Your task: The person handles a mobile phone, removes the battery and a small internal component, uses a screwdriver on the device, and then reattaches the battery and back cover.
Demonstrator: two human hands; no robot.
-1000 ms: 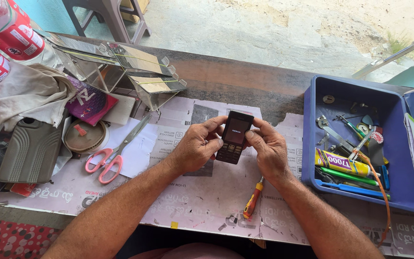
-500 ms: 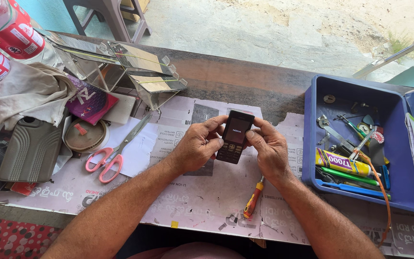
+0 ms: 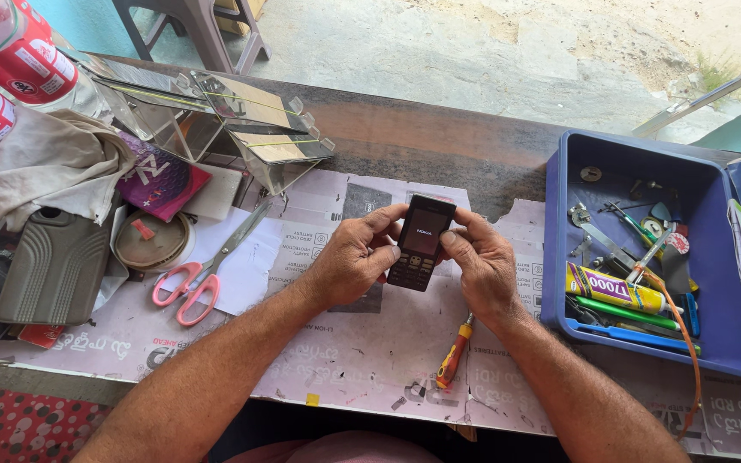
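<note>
Both hands, left hand [image 3: 355, 261] and right hand [image 3: 478, 270], clamp the small black keypad phone [image 3: 421, 243] upright between them, screen tilted up for viewing; orange-handled screwdriver [image 3: 455, 352] lies just below the grip.

Two bare forearms enter from bottom edge, no sleeves visible, no watch, no bracelet. Left hand [image 3: 349, 261]: no rings, short nails, veins and creased knuckles showing. Right hand [image 3: 482, 270]: likewise ringless, wrinkled knuckles, short nails. Forearms hairy, lean. Strip of pink cloth garment [image 3: 345, 447] at bottom edge, between arms.
</note>
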